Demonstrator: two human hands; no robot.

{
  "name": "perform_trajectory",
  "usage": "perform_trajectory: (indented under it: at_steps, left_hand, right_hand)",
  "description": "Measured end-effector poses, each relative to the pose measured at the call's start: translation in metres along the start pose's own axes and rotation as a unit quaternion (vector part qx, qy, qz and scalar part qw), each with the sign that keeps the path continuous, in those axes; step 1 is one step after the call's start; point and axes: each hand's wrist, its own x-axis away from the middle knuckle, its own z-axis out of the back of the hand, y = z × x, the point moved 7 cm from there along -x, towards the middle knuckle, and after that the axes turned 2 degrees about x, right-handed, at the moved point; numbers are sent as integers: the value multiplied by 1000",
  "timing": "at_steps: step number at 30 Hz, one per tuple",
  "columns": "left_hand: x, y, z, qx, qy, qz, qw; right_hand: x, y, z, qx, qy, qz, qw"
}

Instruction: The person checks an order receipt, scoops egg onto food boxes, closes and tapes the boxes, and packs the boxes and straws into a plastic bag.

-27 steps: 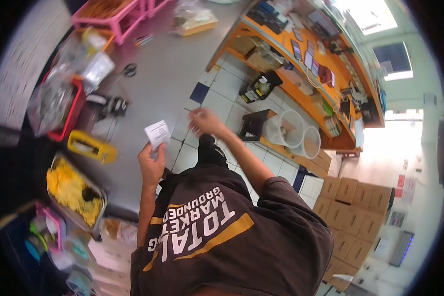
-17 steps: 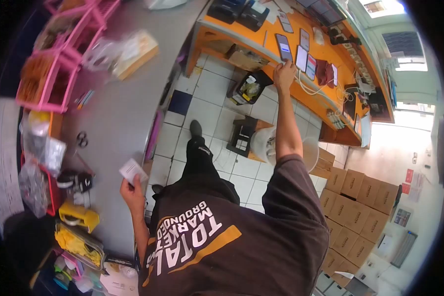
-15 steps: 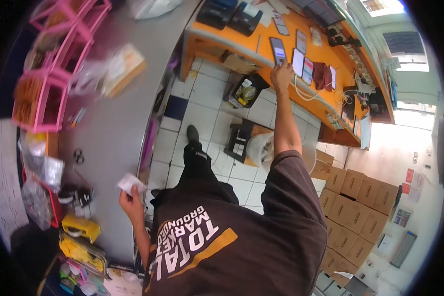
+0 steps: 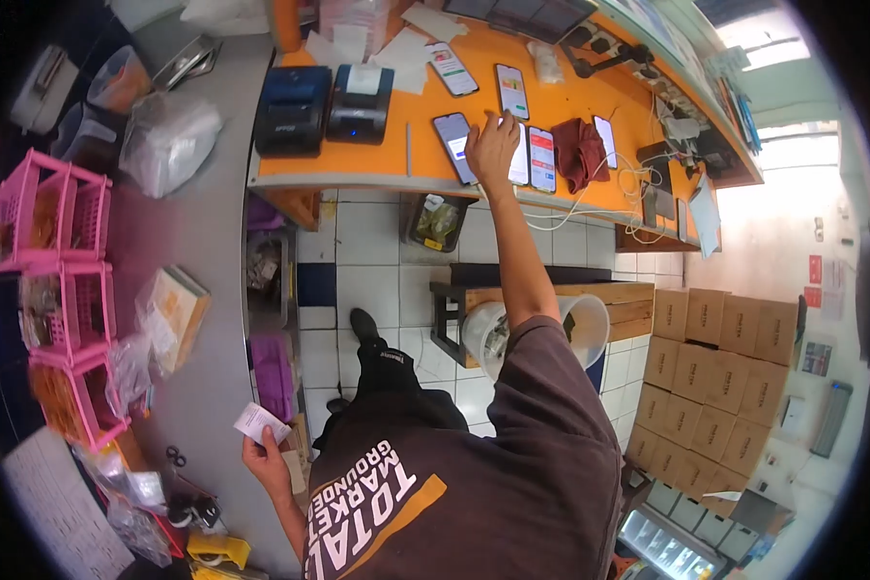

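My left hand point(image 4: 269, 461) pinches a small white paper slip point(image 4: 260, 421) with print on it, held beside the grey counter's edge. My right hand point(image 4: 493, 147) reaches over the orange desk with its fingers spread above a row of smartphones. Just left of it lies a dark-framed phone point(image 4: 451, 145) with a lit screen. Partly under the hand is a phone with a white screen point(image 4: 519, 164). Beside that is a phone with a red and white screen point(image 4: 541, 157). Two more phones, one of them upright in view point(image 4: 512, 92), lie farther back. Whether my fingertips touch a screen, I cannot tell.
Two black printers point(image 4: 292, 111) stand on the desk's left part. A maroon cloth point(image 4: 580, 155) and white cables point(image 4: 623, 188) lie to the right. Pink baskets point(image 4: 68, 304) line the grey counter point(image 4: 208, 319). Stacked cardboard boxes point(image 4: 710, 377) stand at right, near a wooden bench point(image 4: 628, 309).
My view has turned and shifted. My right hand has moved from the dark-framed phone to the right, over the white-screened one. My left hand still holds the paper slip.
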Motion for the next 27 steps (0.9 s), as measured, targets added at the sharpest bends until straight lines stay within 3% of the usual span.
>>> perform_trajectory:
  at_steps: [7,10,14,16,17,19,23,27]
  left_hand:
    - [-11,15,-29,-18,-9,30,999]
    - [-18,17,-37,-23,-26,34,999]
    - [-25,21,-48,-39,-27,33,998]
    - [-26,21,-49,-38,-24,39,998]
    - [-27,21,-50,-44,-29,45,998]
    - [-27,26,-54,-52,-33,54,997]
    - [-29,26,-66,-45,-35,73,996]
    - [-31,23,-78,-64,-75,64,993]
  right_hand:
    - [-150,4,38,-44,209,29,977]
    - [-184,3,35,-5,243,52,969]
    - [-207,0,55,31,264,48,963]
    - [-227,13,58,72,162,-12,984]
    - [-234,17,62,70,158,-13,985]
    - [-235,16,89,75,313,46,946]
    - [-212,11,114,33,333,46,941]
    - [-183,18,94,1,276,34,961]
